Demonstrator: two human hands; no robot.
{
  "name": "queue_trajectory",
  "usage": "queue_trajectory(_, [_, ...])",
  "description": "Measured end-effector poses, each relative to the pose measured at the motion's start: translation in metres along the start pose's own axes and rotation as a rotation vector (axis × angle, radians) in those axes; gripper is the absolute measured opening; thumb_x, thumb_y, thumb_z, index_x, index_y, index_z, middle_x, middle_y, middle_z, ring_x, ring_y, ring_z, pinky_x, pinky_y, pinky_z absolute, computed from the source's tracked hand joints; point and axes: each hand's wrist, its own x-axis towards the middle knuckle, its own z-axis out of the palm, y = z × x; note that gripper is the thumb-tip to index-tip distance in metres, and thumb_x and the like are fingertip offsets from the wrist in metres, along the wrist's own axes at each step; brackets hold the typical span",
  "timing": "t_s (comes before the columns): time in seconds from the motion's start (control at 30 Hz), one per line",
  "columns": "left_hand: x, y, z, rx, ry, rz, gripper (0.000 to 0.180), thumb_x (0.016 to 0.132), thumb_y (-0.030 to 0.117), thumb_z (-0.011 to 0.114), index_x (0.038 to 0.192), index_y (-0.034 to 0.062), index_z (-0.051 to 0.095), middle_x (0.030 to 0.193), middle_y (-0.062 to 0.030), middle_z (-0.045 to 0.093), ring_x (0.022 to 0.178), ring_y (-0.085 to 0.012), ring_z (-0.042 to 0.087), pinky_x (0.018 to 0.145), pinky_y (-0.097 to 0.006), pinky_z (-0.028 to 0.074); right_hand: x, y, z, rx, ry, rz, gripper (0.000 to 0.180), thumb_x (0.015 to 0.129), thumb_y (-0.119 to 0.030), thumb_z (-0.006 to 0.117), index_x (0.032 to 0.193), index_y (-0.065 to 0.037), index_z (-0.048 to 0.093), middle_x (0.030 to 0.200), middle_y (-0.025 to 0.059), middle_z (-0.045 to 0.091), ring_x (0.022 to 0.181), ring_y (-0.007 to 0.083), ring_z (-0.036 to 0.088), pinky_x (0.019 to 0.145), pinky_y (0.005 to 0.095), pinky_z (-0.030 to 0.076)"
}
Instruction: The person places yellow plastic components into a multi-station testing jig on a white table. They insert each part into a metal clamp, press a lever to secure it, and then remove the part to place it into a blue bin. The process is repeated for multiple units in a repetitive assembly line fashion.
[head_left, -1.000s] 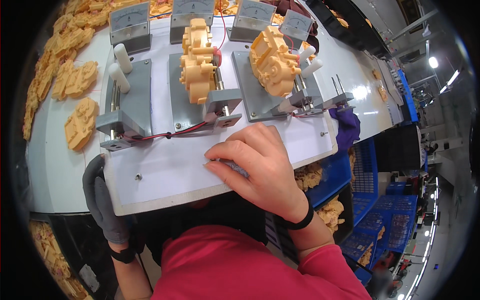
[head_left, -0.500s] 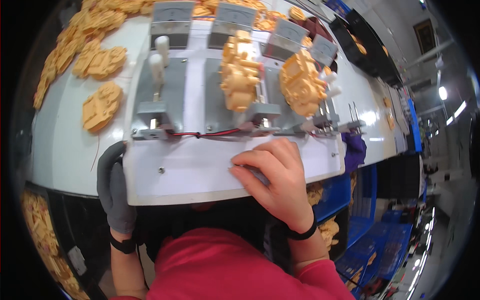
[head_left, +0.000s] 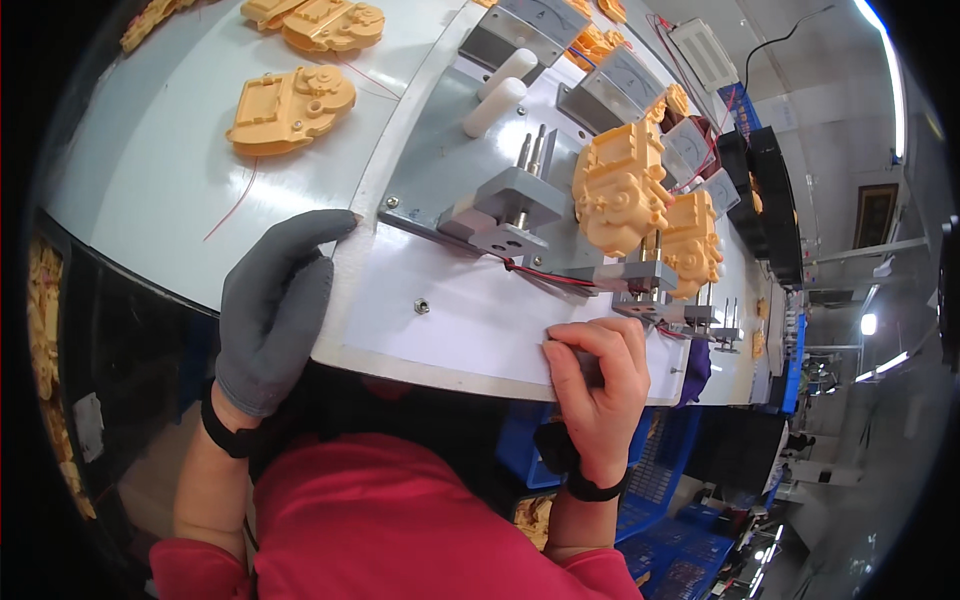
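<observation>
White board [head_left: 470,340] bears two mounted yellow parts [head_left: 615,185], the leftmost stand [head_left: 515,195] bare, right hand [head_left: 605,385] pinched together, left hand [head_left: 275,310] of unclear grip.

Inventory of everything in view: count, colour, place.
table: 1, white, under board
board: 1, white, centre
fixtures: 3+, grey, on board
mounted casings: 2, yellow, on fixtures
loose casings: several, yellow, table left, rear
meters: 4, grey, board rear
posts: 2 clear, white, nearest fixture
wires: several, red and black, by fixtures
cloth: 1, purple, board's right end
crates: several, blue, below right
bins: apparently 2, black, rear right
lamps: several, white, right
top: 1, pinkish-red, lower centre
left hand: 1, grey glove, board's left edge
right hand: 1, bare, board's front edge
</observation>
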Motion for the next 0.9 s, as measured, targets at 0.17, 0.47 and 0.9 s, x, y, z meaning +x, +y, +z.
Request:
queue_trajectory(0.17, [0.0000,-0.0025,-0.0016,-0.022,-0.012,0.017,0.039,0.092,0.006,0.044,0.127,-0.0034,0.055,0.117,-0.0104,0.062,0.103,-0.0130,0.057,0.093,-0.027,0.043,-0.0011,0.0012,0.0011,0.002,0.005,-0.009,0.018,0.075,-0.005,0.079,0.090,-0.008,0.069,0.083,0.0047,0.060,0.078,0.0236,0.054,0.071,0.0347,0.042])
queue_trajectory(0.47, [0.0008,-0.0052,-0.0029,-0.023,-0.028,0.017,0.039,0.092,0.006,0.043,0.128,-0.0032,0.055,0.118,-0.0108,0.062,0.105,-0.0135,0.057,0.094,-0.027,0.043,-0.0019,0.0032,0.0016,-0.005,0.020,-0.053,0.017,0.075,-0.003,0.078,0.087,-0.007,0.067,0.083,0.0046,0.062,0.079,0.0226,0.055,0.073,0.0339,0.042])
queue_trajectory(0.9, [0.0010,-0.0072,-0.0029,-0.015,-0.018,0.013,0.037,0.095,0.011,0.045,0.128,-0.0028,0.056,0.118,-0.0093,0.062,0.105,-0.0121,0.056,0.095,-0.026,0.043,0.0003,0.0037,0.0025,-0.019,0.058,-0.145,0.018,0.075,-0.005,0.079,0.086,-0.009,0.066,0.080,0.0022,0.064,0.077,0.0226,0.058,0.073,0.0356,0.041])
